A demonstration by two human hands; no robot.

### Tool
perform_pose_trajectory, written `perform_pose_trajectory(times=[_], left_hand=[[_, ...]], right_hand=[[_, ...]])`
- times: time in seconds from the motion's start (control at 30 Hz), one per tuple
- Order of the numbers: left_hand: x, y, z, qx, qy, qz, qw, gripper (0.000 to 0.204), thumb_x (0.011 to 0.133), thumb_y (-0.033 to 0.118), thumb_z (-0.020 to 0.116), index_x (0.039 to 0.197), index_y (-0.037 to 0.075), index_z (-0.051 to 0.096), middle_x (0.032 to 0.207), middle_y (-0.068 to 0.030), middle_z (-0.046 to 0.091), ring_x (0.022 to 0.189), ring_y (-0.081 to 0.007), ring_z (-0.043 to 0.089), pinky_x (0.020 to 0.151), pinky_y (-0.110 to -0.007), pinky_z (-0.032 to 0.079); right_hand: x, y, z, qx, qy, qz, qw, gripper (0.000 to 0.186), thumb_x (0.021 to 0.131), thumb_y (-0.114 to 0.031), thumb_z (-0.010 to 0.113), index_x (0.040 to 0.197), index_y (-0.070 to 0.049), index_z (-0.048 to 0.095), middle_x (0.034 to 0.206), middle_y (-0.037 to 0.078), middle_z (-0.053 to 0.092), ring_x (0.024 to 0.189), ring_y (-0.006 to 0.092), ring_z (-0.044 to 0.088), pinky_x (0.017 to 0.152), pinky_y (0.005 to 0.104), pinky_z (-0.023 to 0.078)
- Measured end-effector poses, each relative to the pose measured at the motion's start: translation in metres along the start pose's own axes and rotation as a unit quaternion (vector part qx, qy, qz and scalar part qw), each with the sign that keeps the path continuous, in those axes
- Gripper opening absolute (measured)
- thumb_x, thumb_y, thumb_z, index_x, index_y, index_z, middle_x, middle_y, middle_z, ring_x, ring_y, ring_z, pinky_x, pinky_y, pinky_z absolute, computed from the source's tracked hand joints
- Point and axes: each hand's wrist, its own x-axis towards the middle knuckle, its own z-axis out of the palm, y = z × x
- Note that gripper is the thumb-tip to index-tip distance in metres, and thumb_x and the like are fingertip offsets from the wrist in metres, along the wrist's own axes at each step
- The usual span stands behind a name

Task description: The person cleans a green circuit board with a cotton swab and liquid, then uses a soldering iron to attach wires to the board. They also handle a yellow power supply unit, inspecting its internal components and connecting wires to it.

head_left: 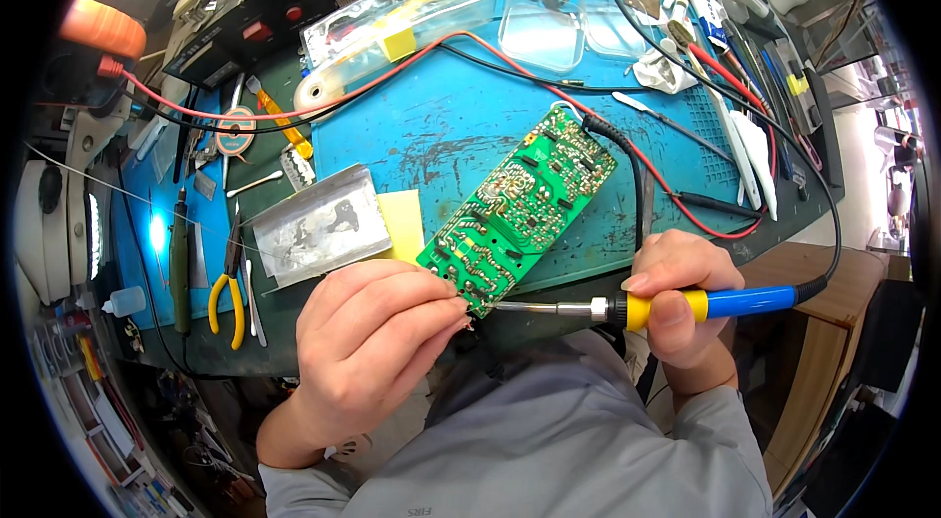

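Observation:
A green circuit board (529, 209) lies tilted across the front of the blue mat, solder side up. My left hand (377, 351) is closed at its near left corner, fingertips pressed together there; whether they pinch the board's edge or a small part beside it is partly hidden. My right hand (686, 293) is wrapped around the yellow grip of a soldering iron (750, 300) with a blue handle. The iron's metal shaft points left, and its tip meets the board's near edge, close to my left fingertips. A black cable (610, 133) reaches the board's far right end.
Left of the board sit a shallow metal tray (319, 229), a yellow paper square (402, 224), yellow-handled pliers (227, 297) and cotton swabs (253, 302). Red and black leads (392, 77) cross the blue mat (412, 131). White plastic tweezers (750, 160) lie right; clear boxes (539, 33) stand behind.

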Motion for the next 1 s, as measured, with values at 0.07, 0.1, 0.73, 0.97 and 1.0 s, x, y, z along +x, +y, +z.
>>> perform_pose_trajectory(times=[0.07,0.1,0.73,0.97,1.0], left_hand=[[0.000,0.000,0.000,0.001,0.000,-0.001,1.000,0.027,0.066,-0.003,0.085,0.089,0.003,0.073,0.093,-0.0082,0.071,0.088,-0.0265,0.067,0.076,-0.036,0.054],[0.000,0.001,0.000,0.002,0.000,-0.002,1.000,0.027,0.066,-0.003,0.085,0.089,0.003,0.073,0.093,-0.0082,0.071,0.088,-0.0265,0.067,0.076,-0.036,0.054],[-0.012,-0.004,-0.004,-0.015,0.026,-0.034,0.999,0.033,0.071,0.001,0.082,0.103,0.003,0.074,0.092,-0.0056,0.073,0.072,-0.0197,0.059,0.062,-0.031,0.044],[-0.010,-0.007,-0.004,-0.029,0.034,-0.005,0.999,0.026,0.071,0.002,0.081,0.095,0.005,0.071,0.095,-0.0059,0.073,0.079,-0.0215,0.063,0.068,-0.033,0.047],[-0.009,-0.009,-0.003,-0.023,0.040,0.008,0.999,0.025,0.071,0.002,0.081,0.095,0.005,0.071,0.095,-0.0058,0.073,0.079,-0.0219,0.064,0.069,-0.034,0.047]], right_hand=[[0.000,0.000,0.000,-0.001,0.000,-0.002,1.000,0.014,0.090,-0.017,0.075,0.091,-0.004,0.071,0.074,0.008,0.072,0.061,0.0163,0.064,0.055,0.0271,0.048],[0.001,0.000,0.000,-0.002,0.000,-0.003,1.000,0.014,0.090,-0.017,0.075,0.091,-0.004,0.071,0.074,0.008,0.072,0.061,0.0163,0.064,0.055,0.0270,0.049],[0.001,0.003,-0.002,0.012,-0.009,0.001,1.000,0.012,0.089,-0.013,0.073,0.092,-0.002,0.069,0.074,0.008,0.071,0.062,0.0158,0.063,0.055,0.0274,0.048],[0.001,0.003,-0.001,0.013,-0.003,0.000,1.000,0.013,0.089,-0.013,0.074,0.091,-0.002,0.069,0.074,0.008,0.071,0.061,0.0159,0.063,0.055,0.0274,0.047],[0.001,0.003,-0.001,0.012,-0.003,0.000,1.000,0.013,0.089,-0.013,0.074,0.091,-0.002,0.069,0.074,0.008,0.071,0.061,0.0160,0.063,0.055,0.0273,0.047]])
